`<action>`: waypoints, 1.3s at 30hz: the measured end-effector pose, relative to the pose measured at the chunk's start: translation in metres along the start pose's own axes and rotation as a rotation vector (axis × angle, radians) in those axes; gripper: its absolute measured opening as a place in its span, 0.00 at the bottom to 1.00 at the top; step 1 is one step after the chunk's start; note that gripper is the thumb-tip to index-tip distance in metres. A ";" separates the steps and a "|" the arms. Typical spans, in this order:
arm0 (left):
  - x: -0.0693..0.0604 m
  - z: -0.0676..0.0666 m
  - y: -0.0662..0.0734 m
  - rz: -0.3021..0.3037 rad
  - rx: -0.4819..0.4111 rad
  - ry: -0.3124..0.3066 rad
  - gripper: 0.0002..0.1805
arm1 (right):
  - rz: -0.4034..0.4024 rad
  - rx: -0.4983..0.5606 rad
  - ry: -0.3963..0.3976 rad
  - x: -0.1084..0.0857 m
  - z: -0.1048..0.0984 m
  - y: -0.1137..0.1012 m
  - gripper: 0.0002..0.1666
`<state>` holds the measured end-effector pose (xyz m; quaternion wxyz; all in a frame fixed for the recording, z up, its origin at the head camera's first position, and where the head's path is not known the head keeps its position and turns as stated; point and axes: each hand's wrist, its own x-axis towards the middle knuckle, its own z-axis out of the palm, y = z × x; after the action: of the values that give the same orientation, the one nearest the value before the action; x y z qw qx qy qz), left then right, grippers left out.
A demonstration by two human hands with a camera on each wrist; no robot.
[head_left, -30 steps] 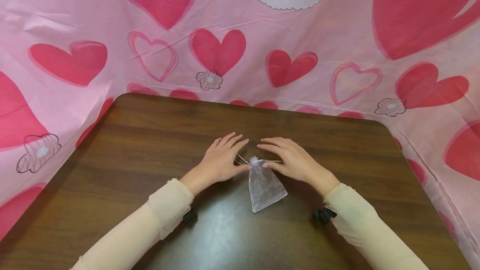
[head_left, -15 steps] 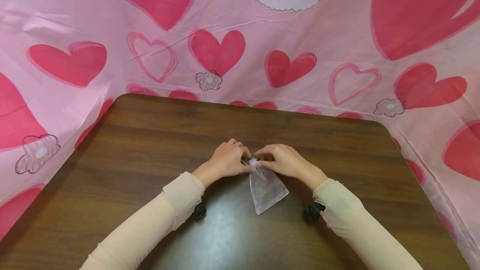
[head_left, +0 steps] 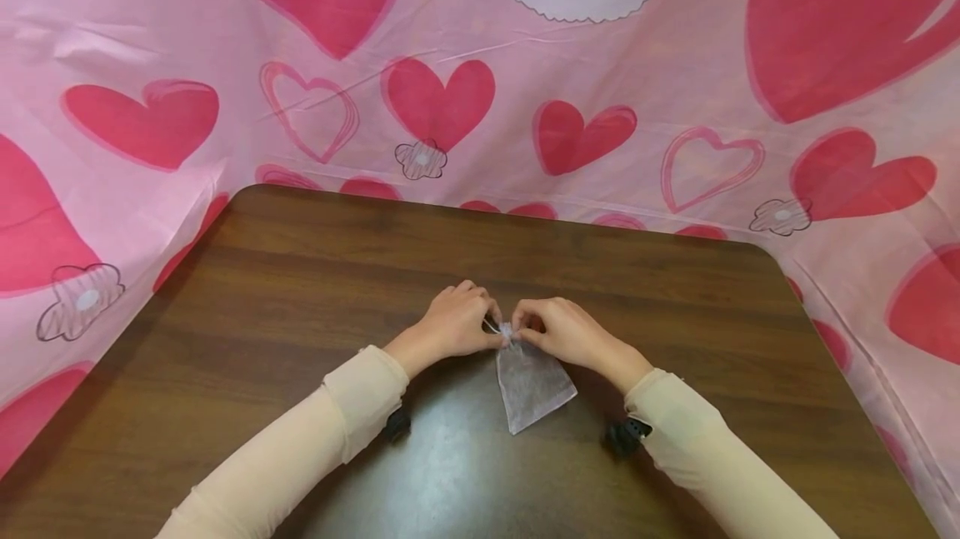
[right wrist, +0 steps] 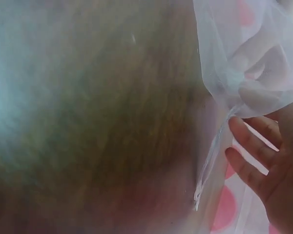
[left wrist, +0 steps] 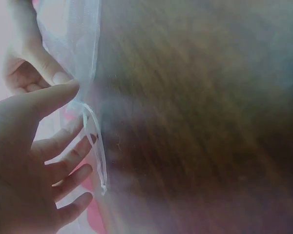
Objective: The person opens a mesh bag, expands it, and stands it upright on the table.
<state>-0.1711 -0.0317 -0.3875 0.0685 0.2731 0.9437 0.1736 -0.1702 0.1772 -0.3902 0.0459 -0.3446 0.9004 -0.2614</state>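
Note:
A small sheer white drawstring bag (head_left: 532, 385) hangs or lies with its gathered neck up between both hands in the head view. My left hand (head_left: 457, 322) pinches the neck from the left; its thumb and forefinger meet there in the left wrist view, with a looped white cord (left wrist: 101, 156) hanging beside the spread other fingers. My right hand (head_left: 573, 335) pinches the neck's right side with thumb and forefinger. In the right wrist view the sheer fabric (right wrist: 217, 53) covers part of the fingers, and another cord (right wrist: 212, 151) hangs below.
A brown wooden table (head_left: 337, 247) with rounded far corners lies under the hands. Behind it and at its sides hangs a pink cloth (head_left: 487, 14) printed with red hearts. Dark devices are strapped at both wrists.
Both hands have come inward from spread fingers beside the bag to pinching its neck. The neck has shifted slightly toward the near side.

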 end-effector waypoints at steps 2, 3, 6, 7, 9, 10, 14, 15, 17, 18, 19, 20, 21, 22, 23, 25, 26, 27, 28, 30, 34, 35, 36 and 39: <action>-0.004 -0.001 0.000 0.006 -0.039 0.010 0.18 | -0.015 0.014 0.033 -0.004 0.000 -0.003 0.06; -0.006 -0.001 0.000 0.008 -0.064 0.018 0.19 | -0.024 0.026 0.054 -0.007 0.000 -0.004 0.06; -0.014 -0.004 0.001 0.004 -0.163 0.052 0.20 | -0.043 0.089 0.126 -0.015 0.001 -0.010 0.07; -0.017 -0.004 0.001 0.005 -0.198 0.066 0.20 | -0.054 0.110 0.154 -0.018 0.000 -0.011 0.08; -0.022 -0.006 0.002 0.009 -0.269 0.092 0.18 | -0.076 0.149 0.205 -0.023 0.000 -0.015 0.09; -0.025 -0.007 0.003 0.013 -0.308 0.104 0.17 | -0.090 0.162 0.229 -0.026 0.000 -0.017 0.10; -0.035 -0.010 0.008 0.030 -0.483 0.132 0.12 | -0.149 0.184 0.301 -0.034 0.000 -0.025 0.14; -0.037 -0.010 0.009 0.034 -0.526 0.139 0.11 | -0.163 0.187 0.316 -0.035 0.000 -0.027 0.15; -0.041 -0.011 0.012 0.037 -0.605 0.156 0.09 | -0.186 0.199 0.343 -0.037 0.001 -0.031 0.16; -0.042 -0.012 0.013 0.040 -0.644 0.166 0.07 | -0.196 0.206 0.358 -0.038 0.002 -0.033 0.16; -0.044 -0.012 0.015 0.040 -0.676 0.179 0.07 | -0.201 0.213 0.372 -0.039 0.003 -0.035 0.16; -0.045 -0.012 0.016 0.042 -0.698 0.196 0.06 | -0.198 0.228 0.387 -0.040 0.004 -0.036 0.16; -0.046 -0.013 0.017 0.042 -0.718 0.213 0.05 | -0.193 0.246 0.402 -0.040 0.005 -0.038 0.16; -0.048 -0.013 0.019 0.042 -0.735 0.230 0.05 | -0.186 0.266 0.418 -0.041 0.005 -0.040 0.16; -0.049 -0.013 0.020 0.043 -0.751 0.250 0.04 | -0.175 0.282 0.434 -0.042 0.006 -0.042 0.15; -0.051 -0.013 0.023 0.044 -0.781 0.288 0.04 | -0.146 0.319 0.464 -0.043 0.006 -0.047 0.16; -0.052 -0.013 0.024 0.044 -0.793 0.305 0.04 | -0.130 0.337 0.478 -0.044 0.006 -0.050 0.16; -0.053 -0.013 0.025 0.043 -0.807 0.320 0.04 | -0.114 0.353 0.491 -0.045 0.006 -0.052 0.17; -0.053 -0.013 0.026 0.043 -0.819 0.334 0.04 | -0.096 0.369 0.503 -0.045 0.006 -0.054 0.17; -0.055 -0.014 0.028 0.044 -0.853 0.351 0.05 | -0.054 0.403 0.520 -0.046 0.005 -0.058 0.18; -0.059 -0.016 0.032 0.052 -0.901 0.376 0.06 | 0.009 0.471 0.548 -0.048 0.006 -0.064 0.14; -0.059 -0.016 0.032 0.057 -0.908 0.381 0.06 | 0.018 0.485 0.552 -0.049 0.006 -0.066 0.12; -0.060 -0.017 0.033 0.061 -0.911 0.386 0.06 | 0.024 0.499 0.556 -0.049 0.006 -0.067 0.11; -0.062 -0.018 0.035 0.071 -0.910 0.391 0.06 | 0.034 0.527 0.563 -0.050 0.006 -0.070 0.09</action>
<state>-0.1055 -0.0432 -0.3561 -0.0034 0.2100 0.7574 0.6182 -0.0890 0.1627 -0.3655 -0.1118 -0.2208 0.7853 -0.5675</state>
